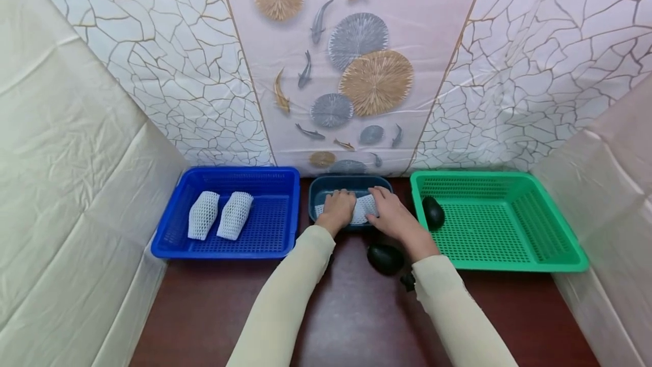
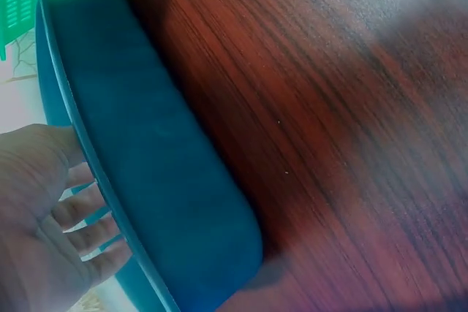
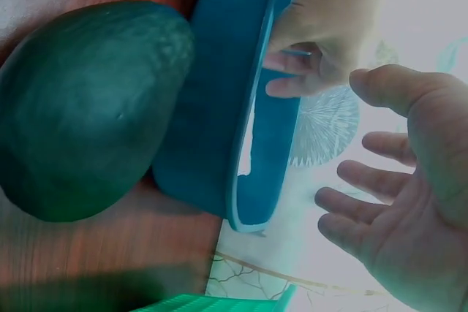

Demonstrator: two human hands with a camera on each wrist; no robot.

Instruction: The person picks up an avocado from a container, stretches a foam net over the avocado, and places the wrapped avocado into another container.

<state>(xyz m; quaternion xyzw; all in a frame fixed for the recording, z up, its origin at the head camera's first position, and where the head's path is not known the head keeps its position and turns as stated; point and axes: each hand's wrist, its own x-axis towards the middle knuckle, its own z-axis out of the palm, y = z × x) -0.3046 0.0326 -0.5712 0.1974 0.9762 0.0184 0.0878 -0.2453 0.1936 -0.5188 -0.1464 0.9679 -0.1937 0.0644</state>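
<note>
Between a blue basket [image 1: 270, 217] and a green basket [image 1: 484, 231], seen from my head, both my hands are at a teal tub [image 1: 331, 186] on the dark wooden table [image 1: 351, 310]. A white foam net [image 1: 364, 209] lies in the tub, my left hand [image 1: 340, 208] over it and my right hand [image 1: 394, 217] by its right end. A dark fruit [image 1: 385, 259], like an avocado, sits loose just in front of the tub; a second fruit [image 1: 433, 213] rests by the left wall of the green basket. Two netted bundles [image 1: 235, 215] lie side by side in the blue one.

From my left wrist, those fingers reach down behind the tub's rim, slightly apart, and I cannot tell whether they pinch the net or only lie on it.

From my right wrist, my right hand is spread, thumb well away from the loosely bent fingers, with nothing between them. A white edge, which I take for the net, shows past the rim.

I judge the step in hand to be taking up the net; the next move seems to call for a sure pinch on it, clear of the rim.
</note>
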